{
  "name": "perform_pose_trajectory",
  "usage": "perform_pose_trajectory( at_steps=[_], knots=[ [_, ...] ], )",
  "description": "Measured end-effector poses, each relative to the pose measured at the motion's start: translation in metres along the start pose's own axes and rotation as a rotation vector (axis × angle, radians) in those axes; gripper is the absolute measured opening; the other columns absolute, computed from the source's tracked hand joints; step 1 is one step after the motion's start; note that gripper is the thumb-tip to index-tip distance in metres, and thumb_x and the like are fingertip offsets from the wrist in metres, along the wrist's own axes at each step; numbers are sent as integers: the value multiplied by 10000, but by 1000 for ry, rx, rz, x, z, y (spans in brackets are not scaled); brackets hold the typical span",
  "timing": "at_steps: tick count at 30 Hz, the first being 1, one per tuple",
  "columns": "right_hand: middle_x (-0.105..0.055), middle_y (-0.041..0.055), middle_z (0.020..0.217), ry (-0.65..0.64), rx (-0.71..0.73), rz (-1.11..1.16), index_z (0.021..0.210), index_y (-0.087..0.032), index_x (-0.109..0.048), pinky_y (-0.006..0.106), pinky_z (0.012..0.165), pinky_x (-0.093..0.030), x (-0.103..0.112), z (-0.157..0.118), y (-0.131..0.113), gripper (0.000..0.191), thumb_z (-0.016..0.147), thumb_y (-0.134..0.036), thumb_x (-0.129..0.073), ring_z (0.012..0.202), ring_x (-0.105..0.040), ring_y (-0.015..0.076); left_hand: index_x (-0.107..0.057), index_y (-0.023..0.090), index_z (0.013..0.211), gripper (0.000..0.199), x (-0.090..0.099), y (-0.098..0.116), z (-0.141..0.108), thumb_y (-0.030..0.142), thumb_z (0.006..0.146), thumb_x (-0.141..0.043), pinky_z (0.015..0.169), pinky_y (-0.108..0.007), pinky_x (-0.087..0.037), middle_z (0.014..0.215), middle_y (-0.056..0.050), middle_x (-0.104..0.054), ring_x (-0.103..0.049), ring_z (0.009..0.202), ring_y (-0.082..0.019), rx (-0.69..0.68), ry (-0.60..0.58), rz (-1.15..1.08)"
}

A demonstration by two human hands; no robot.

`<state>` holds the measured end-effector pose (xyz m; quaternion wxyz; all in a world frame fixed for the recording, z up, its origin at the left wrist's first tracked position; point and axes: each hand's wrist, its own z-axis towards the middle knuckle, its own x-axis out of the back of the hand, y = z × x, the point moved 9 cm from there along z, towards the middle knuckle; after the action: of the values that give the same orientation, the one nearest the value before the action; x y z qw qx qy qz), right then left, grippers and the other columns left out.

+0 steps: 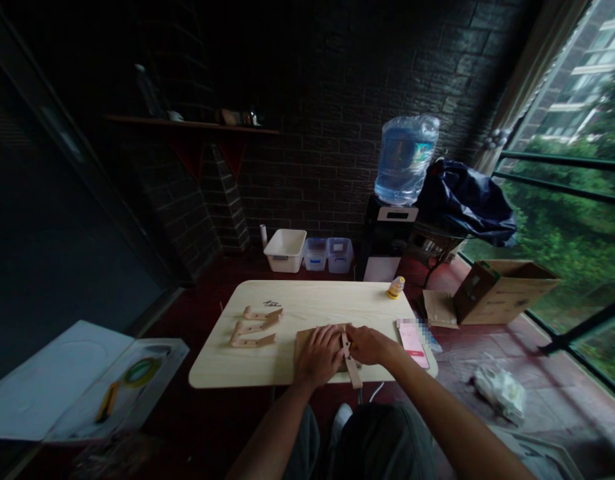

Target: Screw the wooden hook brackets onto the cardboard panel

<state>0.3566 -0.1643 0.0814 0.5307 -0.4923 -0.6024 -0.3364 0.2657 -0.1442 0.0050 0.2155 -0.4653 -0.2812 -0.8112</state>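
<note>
Flat on a brown board (303,340) at the table's near side lies my left hand (320,353), its fingers stretched out and its thumb side beside a wooden strip (352,370). The strip has dark holes or screw heads and reaches past the table's near edge. On the strip's right, my right hand (370,345) is closed, fingertips at its upper part; whatever they grip is hidden. Several curved wooden pieces (254,327) lie on the left of the table. Beyond them are small thin black parts (272,304), too small to name.
The pale wooden table (307,297) holds a yellow-capped bottle (396,287) and a phone with a pink screen (413,343). Plastic bins (286,267) and a water dispenser (396,215) stand behind. An open case (160,393) lies left, a cardboard box (507,300) right.
</note>
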Motion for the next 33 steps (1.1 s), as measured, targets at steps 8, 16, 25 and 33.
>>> perform_pose_trajectory(
  at_steps=[8,16,25,33],
  knots=[
    [-729,224,1097,-17,-27,-27,1231,-79,-581,343,774,-526,-2,-3,9,350,922,-241,-547,1004,-714,318,-422,263,1487,508,-2,-1,0,374,992,-451,1253,-511,-182,1509,-59,-490,-364,1443,-264,0,4,4],
    [-731,205,1110,-23,-20,-9,1238,-96,-569,335,751,-513,-2,-8,6,345,923,-230,-526,1001,-713,309,-349,243,1531,561,-8,-4,-2,417,1002,-418,1247,-497,-196,1540,-64,-460,-364,1448,-267,-4,12,7],
    [-749,108,1096,-19,21,18,1222,-183,-572,285,778,-473,0,-16,11,311,917,-205,-513,994,-713,241,-328,259,1540,570,-9,-4,-2,416,1000,-422,1254,-482,-176,1538,-57,-460,-353,1451,-265,1,14,25],
    [-730,202,1109,-12,-11,-71,1257,-114,-577,336,805,-528,10,-13,-5,335,956,-248,-519,1036,-709,300,-366,234,1523,570,-5,0,-2,423,992,-447,1241,-488,-224,1529,-69,-477,-388,1433,-272,-19,43,79]
  ],
)
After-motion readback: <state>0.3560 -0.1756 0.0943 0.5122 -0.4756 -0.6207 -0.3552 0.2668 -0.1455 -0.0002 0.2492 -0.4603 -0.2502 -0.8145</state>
